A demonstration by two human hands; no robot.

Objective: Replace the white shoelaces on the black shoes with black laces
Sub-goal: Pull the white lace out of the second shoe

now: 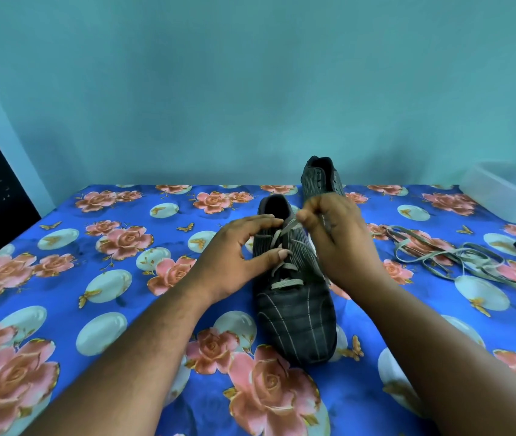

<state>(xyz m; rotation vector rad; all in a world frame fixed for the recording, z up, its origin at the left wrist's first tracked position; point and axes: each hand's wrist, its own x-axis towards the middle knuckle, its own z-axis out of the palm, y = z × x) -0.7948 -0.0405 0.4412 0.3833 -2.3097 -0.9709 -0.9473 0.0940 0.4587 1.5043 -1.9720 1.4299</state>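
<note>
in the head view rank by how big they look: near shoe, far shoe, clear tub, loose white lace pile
1. near shoe
2. loose white lace pile, spread wide
3. clear tub, cut off by the frame edge, so unsure
4. far shoe, partly hidden, farther from the camera

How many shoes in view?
2. Near shoe sits mid-table, with both hands at its white lace. Far shoe stands behind the right hand, partly hidden.

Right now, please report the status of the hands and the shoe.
Right hand pinching white lace. Left hand steadying near shoe. Loose lace lies aside, nothing blocking.
</note>
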